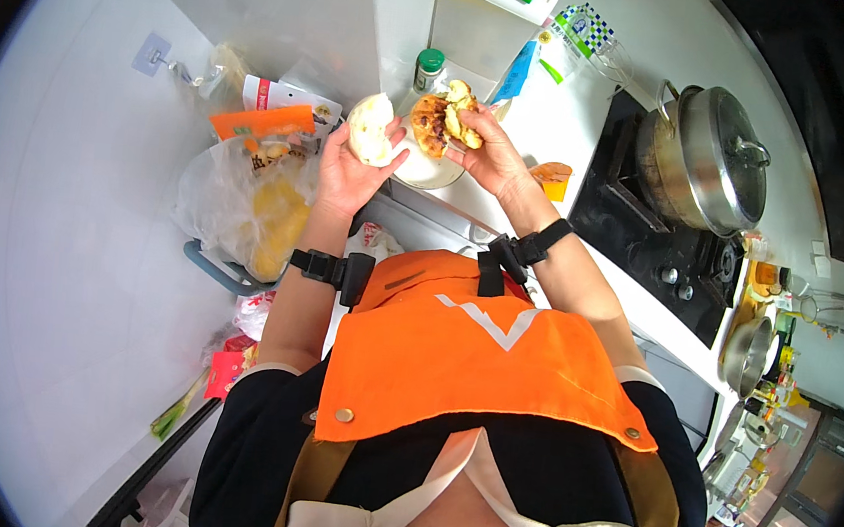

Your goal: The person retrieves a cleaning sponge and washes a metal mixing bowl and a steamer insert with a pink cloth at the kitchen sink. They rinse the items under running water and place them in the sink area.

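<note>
My left hand [358, 171] holds a pale, white piece of bread or bun [370, 129] with a torn edge. In my right hand [494, 149] are browned, torn pieces of flatbread or pastry [446, 119], pinched between thumb and fingers. The two hands are apart, above a round, whitish plate or bowl [427, 162] on the counter; what it holds is partly hidden. Behind it stands a small jar with a green lid [429, 65].
A lidded steel pot [718, 154] stands on the black gas hob [620, 239] at right. Plastic bags with yellow contents [246, 203] and food packets [265, 123] crowd the left. A steel bowl [746, 357] lies farther along the counter. A yellow-and-brown packet [553, 181] is near my right wrist.
</note>
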### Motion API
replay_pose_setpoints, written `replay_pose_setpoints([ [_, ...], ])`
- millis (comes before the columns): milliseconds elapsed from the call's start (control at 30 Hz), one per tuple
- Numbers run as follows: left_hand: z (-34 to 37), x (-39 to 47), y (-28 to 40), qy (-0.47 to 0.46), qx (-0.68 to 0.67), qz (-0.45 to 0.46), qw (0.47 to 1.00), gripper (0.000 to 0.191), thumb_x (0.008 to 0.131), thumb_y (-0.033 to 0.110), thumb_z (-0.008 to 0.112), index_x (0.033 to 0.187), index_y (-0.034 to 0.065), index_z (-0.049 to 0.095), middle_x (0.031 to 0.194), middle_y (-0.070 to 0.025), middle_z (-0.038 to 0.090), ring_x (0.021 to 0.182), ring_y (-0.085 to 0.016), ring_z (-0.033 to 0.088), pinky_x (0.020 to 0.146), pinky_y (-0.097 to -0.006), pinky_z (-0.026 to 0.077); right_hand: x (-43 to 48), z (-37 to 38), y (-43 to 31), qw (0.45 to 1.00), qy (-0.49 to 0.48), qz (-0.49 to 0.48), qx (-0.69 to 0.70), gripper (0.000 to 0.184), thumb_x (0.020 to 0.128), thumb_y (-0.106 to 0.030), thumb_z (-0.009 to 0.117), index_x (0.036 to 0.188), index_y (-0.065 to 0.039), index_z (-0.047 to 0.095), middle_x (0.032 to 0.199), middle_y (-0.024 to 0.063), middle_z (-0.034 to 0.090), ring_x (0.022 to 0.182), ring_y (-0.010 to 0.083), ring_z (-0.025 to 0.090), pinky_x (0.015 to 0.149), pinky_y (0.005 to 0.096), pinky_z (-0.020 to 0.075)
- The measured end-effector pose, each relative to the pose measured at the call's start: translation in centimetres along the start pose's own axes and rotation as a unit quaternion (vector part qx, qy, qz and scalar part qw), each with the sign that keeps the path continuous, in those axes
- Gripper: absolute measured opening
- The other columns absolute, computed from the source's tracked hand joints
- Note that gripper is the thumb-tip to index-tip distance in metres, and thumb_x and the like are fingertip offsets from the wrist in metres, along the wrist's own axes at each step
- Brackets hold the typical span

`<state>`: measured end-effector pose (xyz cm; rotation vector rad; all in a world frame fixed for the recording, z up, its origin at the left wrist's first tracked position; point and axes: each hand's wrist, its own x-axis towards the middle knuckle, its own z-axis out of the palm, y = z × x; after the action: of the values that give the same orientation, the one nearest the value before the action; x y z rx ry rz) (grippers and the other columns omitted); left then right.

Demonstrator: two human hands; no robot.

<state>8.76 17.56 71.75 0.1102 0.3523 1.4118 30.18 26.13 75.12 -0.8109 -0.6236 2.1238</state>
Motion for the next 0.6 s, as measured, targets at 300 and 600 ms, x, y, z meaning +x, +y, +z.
replay_pose_setpoints([
  [300, -1.4, -0.1, 0.8, 0.056, 0.005, -0.034, 0.998, 0.05, 0.088, 0.033, 0.049, 0.127, 0.0016, 0.05, 0.123, -0.0174, 0.055, 0.113, -0.033, 0.054, 0.1, -0.0497, 0.04, -1.8, -1.9, -0.5, 0.996, 0.031, 0.022, 0.075, 0.034, 0.088, -0.018, 0.065, 0.119, -0.01, 0.054, 0.113, 0.0063, 0.058, 0.1, 0.0234, 0.059, 0.087, 0.0448, 0.0542],
  [600, -5.4, -0.8, 1.1, 0.215, 0.308, -0.176, 0.91, 0.039, 0.091, 0.043, 0.058, 0.093, 0.0041, 0.063, 0.077, -0.0089, 0.064, 0.062, -0.022, 0.063, 0.056, -0.0343, 0.053, -4.4, -2.2, -1.9, 0.996, 0.034, -0.028, 0.08, 0.041, 0.087, -0.02, 0.065, 0.124, -0.009, 0.051, 0.119, 0.0092, 0.056, 0.107, 0.0251, 0.057, 0.092, 0.0456, 0.0519],
])
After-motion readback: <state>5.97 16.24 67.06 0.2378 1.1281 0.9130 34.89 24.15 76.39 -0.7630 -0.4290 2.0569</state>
